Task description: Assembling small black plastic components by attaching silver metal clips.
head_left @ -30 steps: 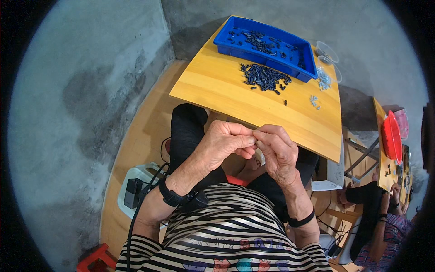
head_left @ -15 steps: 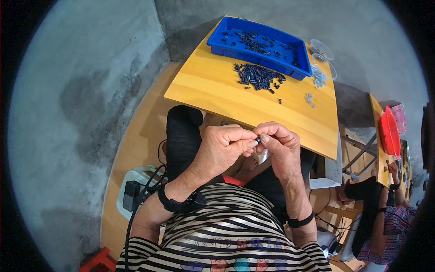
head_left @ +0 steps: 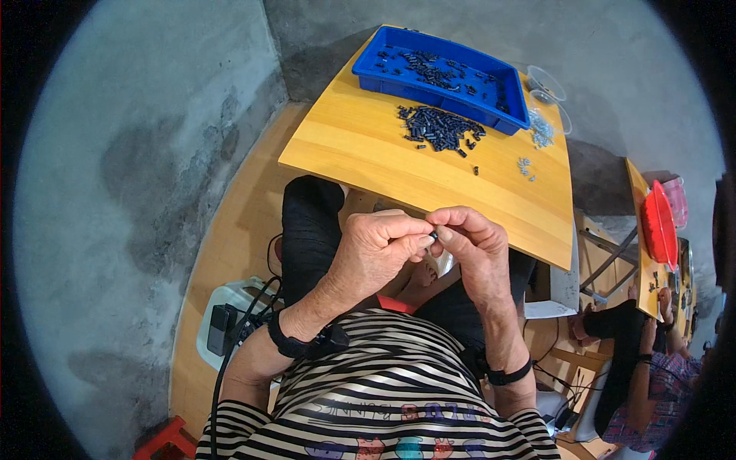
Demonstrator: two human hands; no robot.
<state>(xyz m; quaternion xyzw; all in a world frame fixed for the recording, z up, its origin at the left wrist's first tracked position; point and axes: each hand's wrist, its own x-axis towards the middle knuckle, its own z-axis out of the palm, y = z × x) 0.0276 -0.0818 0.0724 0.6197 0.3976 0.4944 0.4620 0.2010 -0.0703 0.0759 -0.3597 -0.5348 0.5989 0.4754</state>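
a tiny dark part (head_left: 434, 235) sits pinched between the fingertips of both hands, held in the air just in front of the near edge of the table, close above the person's lap; it is too small to tell its exact shape, though it looks like one of the short black cylindrical pieces lying further off. judging by its size it should be very light and stiff, easy to drop or flick away, so the sound hold is a fingertip pinch at its two ends, as it appears to be taken here. the left hand (head_left: 377, 249) is curled nearly closed, thumb and forefinger pressed together on the part from its 9 o'clock side; the right hand (head_left: 475, 244) is likewise curled, its fingertips meeting the part from 3 o'clock, so the two hands touch at that point. each wrist carries a black band. at 12 o'clock from the hands, on the yellow wooden table (head_left: 360, 149), lies a loose heap of small black parts (head_left: 438, 128), and just beyond it a blue plastic tray (head_left: 373, 67) holding more of the same. at about 1 o'clock a few small pale parts (head_left: 541, 136) are scattered beside two clear round cups (head_left: 546, 81). far off at 3 o'clock a red tray (head_left: 658, 222) rests on another table, where another person's hands work.
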